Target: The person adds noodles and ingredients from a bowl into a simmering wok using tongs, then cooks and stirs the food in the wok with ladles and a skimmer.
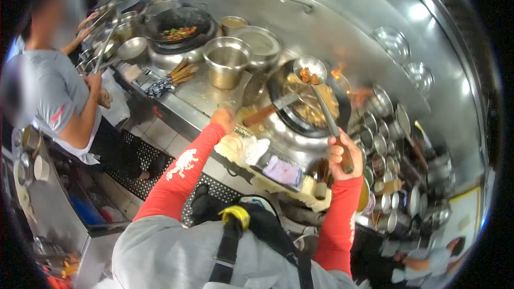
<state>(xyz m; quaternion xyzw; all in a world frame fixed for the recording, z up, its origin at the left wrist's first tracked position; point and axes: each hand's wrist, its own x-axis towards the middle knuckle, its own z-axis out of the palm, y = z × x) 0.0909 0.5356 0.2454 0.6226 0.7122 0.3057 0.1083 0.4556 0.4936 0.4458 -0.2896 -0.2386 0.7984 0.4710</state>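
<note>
My right hand [344,156] is wrapped round the handle of a ladle [325,108]. Brown food pieces [309,75] lie in its bowl, above the far part of a wok [342,115]. Inside the wok, light brown liquid [329,99] shows. A wooden-handled metal tool [267,111] leans over the near left rim, its far end unclear. My left hand [225,119] is closed at the counter's front edge, just left of that wooden handle and apart from it. Whatever it grips, if anything, is hidden.
Flames [338,70] rise by the wok's right side. A deep steel pot [227,61] and a second wok [195,24] with food stand left. Several bowls and pans [380,142] crowd the right. Another person [69,91] works at left. Cloths [282,171] lie on the front ledge.
</note>
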